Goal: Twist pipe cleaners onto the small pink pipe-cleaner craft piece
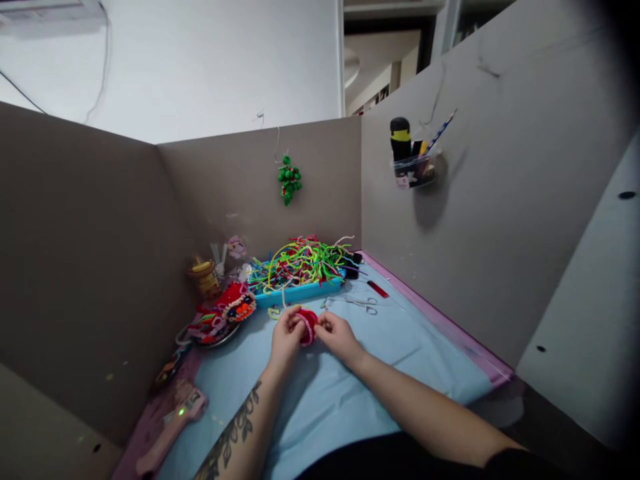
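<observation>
Head view is showing me both bare hands meeting over the pale blue cloth (400, 363), with a small, rounded red-and-pink piece of fuzzy-looking material (309, 328) sitting directly between them. I'm judging that everything is turning on this side-to-side relation: the piece is lying just right of the left hand (286, 338) and just left of the right hand (341, 338), its longer axis seemingly running away from the body, across the line joining the fingertips. The left hand is overlapping it more — thumb and fingers closing on the pink-edged side — so I'm reading that one as the nearer. The right hand is pinching at the red far edge, thumb against bent fingers, with hardly any gap showing; how firmly, I'm not able to tell. Whether the piece's underside is touching the cloth is also escaping me. Beyond the hands, the bright blue plastic tray (311, 291) is holding tangled multicoloured stems (310, 261), and silver scissors (371, 306) are lying to the right.
</observation>
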`<state>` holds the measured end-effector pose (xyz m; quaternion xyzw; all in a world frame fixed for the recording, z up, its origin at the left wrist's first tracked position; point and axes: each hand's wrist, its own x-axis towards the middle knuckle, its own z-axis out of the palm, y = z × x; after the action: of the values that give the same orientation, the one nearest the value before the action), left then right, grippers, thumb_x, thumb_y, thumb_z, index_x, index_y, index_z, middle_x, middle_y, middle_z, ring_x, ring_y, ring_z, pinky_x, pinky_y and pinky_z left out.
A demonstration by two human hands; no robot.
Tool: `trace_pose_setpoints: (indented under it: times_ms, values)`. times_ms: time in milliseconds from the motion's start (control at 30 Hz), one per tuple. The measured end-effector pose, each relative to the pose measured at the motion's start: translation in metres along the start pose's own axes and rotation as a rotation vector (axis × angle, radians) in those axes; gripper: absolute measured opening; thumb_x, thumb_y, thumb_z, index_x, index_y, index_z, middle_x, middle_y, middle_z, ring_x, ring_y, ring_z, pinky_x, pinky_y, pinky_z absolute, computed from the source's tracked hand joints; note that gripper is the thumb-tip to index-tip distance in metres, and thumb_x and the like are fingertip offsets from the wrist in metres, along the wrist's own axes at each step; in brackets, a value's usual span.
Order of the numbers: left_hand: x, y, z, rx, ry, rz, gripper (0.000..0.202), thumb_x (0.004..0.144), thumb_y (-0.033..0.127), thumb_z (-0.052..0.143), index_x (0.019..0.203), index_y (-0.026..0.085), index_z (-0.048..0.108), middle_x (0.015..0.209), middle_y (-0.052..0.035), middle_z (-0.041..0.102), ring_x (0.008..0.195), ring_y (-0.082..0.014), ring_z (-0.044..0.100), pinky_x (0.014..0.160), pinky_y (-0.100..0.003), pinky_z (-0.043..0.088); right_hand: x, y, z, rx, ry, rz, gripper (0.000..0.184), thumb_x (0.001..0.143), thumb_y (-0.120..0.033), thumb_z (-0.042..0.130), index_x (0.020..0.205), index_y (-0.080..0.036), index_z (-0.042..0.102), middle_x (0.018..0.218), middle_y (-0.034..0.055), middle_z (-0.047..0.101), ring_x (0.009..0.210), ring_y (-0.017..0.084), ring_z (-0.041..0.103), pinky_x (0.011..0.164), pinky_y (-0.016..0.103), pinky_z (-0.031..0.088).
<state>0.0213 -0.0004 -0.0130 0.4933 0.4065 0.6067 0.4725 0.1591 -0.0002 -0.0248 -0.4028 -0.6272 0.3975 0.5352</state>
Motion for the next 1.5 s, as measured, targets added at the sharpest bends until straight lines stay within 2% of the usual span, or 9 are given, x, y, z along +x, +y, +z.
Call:
trace_pose_setpoints:
  times_ms: [300, 567, 667, 833, 1067, 1300, 1500]
  values:
    - [-0.003, 0.005, 0.006, 0.039, -0.012, -0.044, 0.046, 0.059, 0.014, 0.065, 0.104, 0.014, 0.054, 0.086, -0.0075, 0.067, 0.079, -0.019, 0.064, 0.069, -0.028, 0.049, 0.0, -0.004, -0.001, 0.156, -0.039, 0.048, 0.008, 0.074, -0.024, 0.053, 0.069, -0.018, 0.05, 0.055, -0.0044, 0.055, 0.049, 0.01, 0.048, 0.05, 0.022, 0.037]
    - [-0.007, 0.01, 0.008, -0.048, -0.029, -0.099, 0.051, 0.056, 0.012, 0.069, 0.104, 0.014, 0.053, 0.085, -0.0065, 0.066, 0.074, -0.0169, 0.063, 0.063, -0.024, 0.048, 0.003, -0.003, -0.004, -0.018, 0.016, -0.133, 0.008, 0.073, -0.021, 0.056, 0.065, -0.018, 0.055, 0.067, -0.0017, 0.053, 0.067, 0.013, 0.049, 0.065, 0.025, 0.039]
    - [-0.009, 0.01, 0.008, -0.11, -0.035, -0.133, 0.055, 0.054, 0.012, 0.072, 0.105, 0.015, 0.052, 0.085, -0.0063, 0.066, 0.069, -0.0151, 0.062, 0.06, -0.023, 0.048, 0.004, 0.0, -0.005, -0.039, 0.028, -0.147, 0.01, 0.071, -0.021, 0.058, 0.062, -0.018, 0.056, 0.067, -0.0015, 0.052, 0.068, 0.014, 0.048, 0.068, 0.026, 0.039]
    - [-0.009, 0.01, 0.008, -0.239, -0.057, -0.247, 0.062, 0.049, 0.01, 0.076, 0.106, 0.016, 0.051, 0.079, -0.0025, 0.064, 0.058, -0.0118, 0.06, 0.054, -0.023, 0.047, 0.005, 0.001, -0.003, -0.006, 0.02, -0.108, 0.009, 0.07, -0.021, 0.058, 0.062, -0.017, 0.056, 0.067, -0.0011, 0.051, 0.067, 0.014, 0.048, 0.064, 0.026, 0.039]
    - [-0.007, 0.013, 0.004, -0.303, 0.006, -0.411, 0.063, 0.05, 0.002, 0.068, 0.107, 0.02, 0.049, 0.084, -0.0014, 0.062, 0.064, -0.0119, 0.063, 0.061, -0.025, 0.052, 0.005, 0.003, -0.002, 0.045, -0.003, -0.066, 0.007, 0.071, -0.022, 0.056, 0.066, -0.017, 0.056, 0.066, -0.0017, 0.054, 0.064, 0.013, 0.049, 0.061, 0.024, 0.04]
    - [-0.009, 0.008, 0.007, -0.152, -0.006, -0.306, 0.063, 0.052, 0.008, 0.068, 0.11, 0.02, 0.046, 0.08, -0.0007, 0.06, 0.064, -0.0133, 0.06, 0.058, -0.027, 0.051, 0.004, 0.006, -0.003, 0.006, -0.046, -0.03, 0.006, 0.072, -0.022, 0.054, 0.069, -0.017, 0.056, 0.062, -0.0026, 0.054, 0.059, 0.012, 0.048, 0.059, 0.024, 0.04]
    - [-0.009, 0.005, 0.008, -0.173, -0.029, -0.281, 0.073, 0.05, 0.014, 0.073, 0.116, 0.019, 0.042, 0.081, -0.0015, 0.06, 0.063, -0.0134, 0.06, 0.061, -0.029, 0.05, 0.006, 0.009, -0.005, -0.169, 0.034, -0.142, 0.008, 0.07, -0.019, 0.056, 0.063, -0.018, 0.059, 0.067, 0.0001, 0.056, 0.068, 0.015, 0.051, 0.064, 0.025, 0.04]
